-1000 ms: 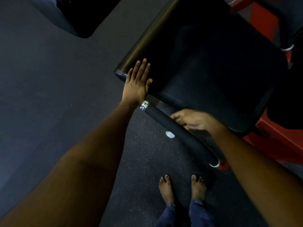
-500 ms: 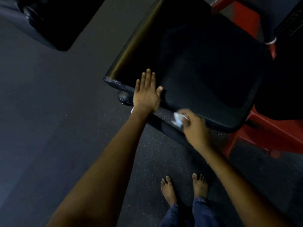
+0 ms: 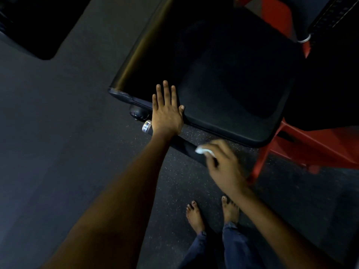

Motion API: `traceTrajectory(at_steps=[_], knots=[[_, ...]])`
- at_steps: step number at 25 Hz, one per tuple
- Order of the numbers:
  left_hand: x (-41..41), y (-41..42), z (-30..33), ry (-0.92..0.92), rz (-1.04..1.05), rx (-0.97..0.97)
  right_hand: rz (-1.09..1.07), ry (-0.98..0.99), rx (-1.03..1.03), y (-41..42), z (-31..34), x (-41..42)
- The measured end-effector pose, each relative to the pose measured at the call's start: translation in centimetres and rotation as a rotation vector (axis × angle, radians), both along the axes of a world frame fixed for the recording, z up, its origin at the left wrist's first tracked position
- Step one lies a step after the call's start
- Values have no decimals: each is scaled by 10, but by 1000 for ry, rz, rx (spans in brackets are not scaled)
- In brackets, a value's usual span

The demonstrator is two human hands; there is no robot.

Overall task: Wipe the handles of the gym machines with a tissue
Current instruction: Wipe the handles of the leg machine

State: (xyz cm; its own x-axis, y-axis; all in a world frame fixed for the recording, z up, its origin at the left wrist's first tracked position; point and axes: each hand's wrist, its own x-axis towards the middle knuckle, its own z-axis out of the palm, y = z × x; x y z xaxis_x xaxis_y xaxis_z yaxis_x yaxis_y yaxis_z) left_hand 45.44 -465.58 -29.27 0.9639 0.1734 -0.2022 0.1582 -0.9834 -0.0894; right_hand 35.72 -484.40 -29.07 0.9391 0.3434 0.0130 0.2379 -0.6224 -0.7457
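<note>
A black padded handle bar (image 3: pixel 181 145) with a silver end cap (image 3: pixel 146 126) runs diagonally below the front edge of a black seat pad (image 3: pixel 223 78). My left hand (image 3: pixel 167 111) lies flat with straight fingers on the pad's front edge, over the bar's capped end. My right hand (image 3: pixel 223 164) is blurred and grips a small white tissue (image 3: pixel 203 150) against the bar, about halfway along it. The lower part of the bar is hidden behind my right hand and forearm.
A red machine frame (image 3: pixel 303 144) stands to the right under the pad. A dark weight stack (image 3: pixel 330 18) is at the top right, another black pad (image 3: pixel 29 26) at the top left. My bare feet (image 3: pixel 211 212) stand on the dark speckled rubber floor (image 3: pixel 58 133).
My right hand turned over, brought the tissue onto the bar and has slid down along it. My left hand has stayed flat on the pad edge. The camera has shifted slightly.
</note>
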Motion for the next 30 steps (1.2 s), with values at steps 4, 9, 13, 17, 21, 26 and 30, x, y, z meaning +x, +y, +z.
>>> traceTrajectory(at_steps=[4,9,13,17,21,26,30], knots=[[-2,-2,1,15,-15,-13,201,-124,-17,22,-3,-7],[-2,-2,2,-5,-15,-16,34,23,-31,-40,-25,-40],[-5,-2,2,-13,-18,-12,-266,160,58,-10,-4,-35],[-9,-2,9,13,-38,-59,-149,85,87,4,-4,-34],[-49,-20,12,-53,-100,-176,-528,427,-36,-45,-29,-50],[-113,-33,-17,-258,-225,-222,-490,201,104,-27,-9,-42],[-111,-30,-24,-356,-249,-238,-333,131,65,-6,-14,-37]])
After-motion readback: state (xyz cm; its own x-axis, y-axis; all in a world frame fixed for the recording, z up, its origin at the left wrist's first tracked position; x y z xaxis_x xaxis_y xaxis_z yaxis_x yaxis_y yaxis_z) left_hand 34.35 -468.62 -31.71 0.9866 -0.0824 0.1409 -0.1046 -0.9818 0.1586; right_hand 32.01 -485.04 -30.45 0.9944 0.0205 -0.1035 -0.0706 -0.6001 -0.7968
